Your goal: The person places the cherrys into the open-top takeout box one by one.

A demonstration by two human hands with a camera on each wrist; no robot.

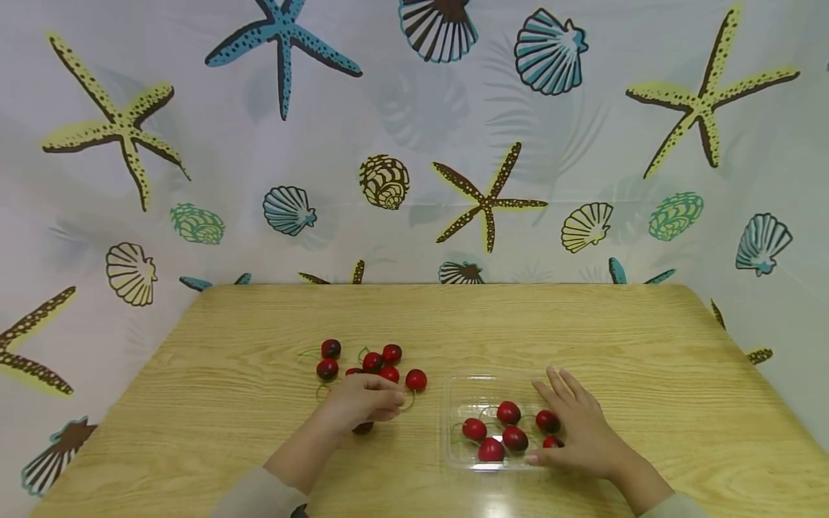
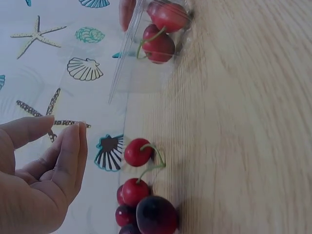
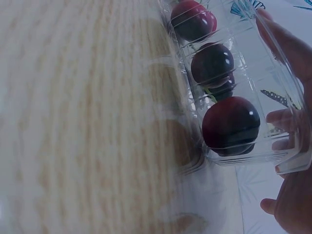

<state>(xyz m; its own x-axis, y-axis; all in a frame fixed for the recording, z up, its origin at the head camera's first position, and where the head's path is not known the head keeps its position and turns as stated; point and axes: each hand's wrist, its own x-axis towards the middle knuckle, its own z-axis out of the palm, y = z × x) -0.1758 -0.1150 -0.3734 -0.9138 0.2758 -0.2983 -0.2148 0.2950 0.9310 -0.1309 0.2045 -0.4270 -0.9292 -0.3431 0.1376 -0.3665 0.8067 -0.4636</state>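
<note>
My left hand [image 1: 364, 404] hovers over a loose group of dark red cherries [image 1: 327, 369], palm down. In the left wrist view a gap shows between its thumb and bent fingers, with nothing in it. Close to the fingertips lies a brighter cherry [image 1: 416, 380] with a green stem. A clear plastic container [image 1: 447, 424] stands right of the group, several cherries [image 1: 508, 413] inside it. My right hand [image 1: 583, 432] rests at the container's right end, fingers spread toward the far side and thumb at the near rim, partly covering a cherry there.
Both hands are over a wooden table [image 1: 259, 316]. Behind it hangs a white cloth [image 1: 414, 237] printed with starfish and shells. One dark cherry [image 1: 363, 427] shows under the left hand, nearer the front than the others.
</note>
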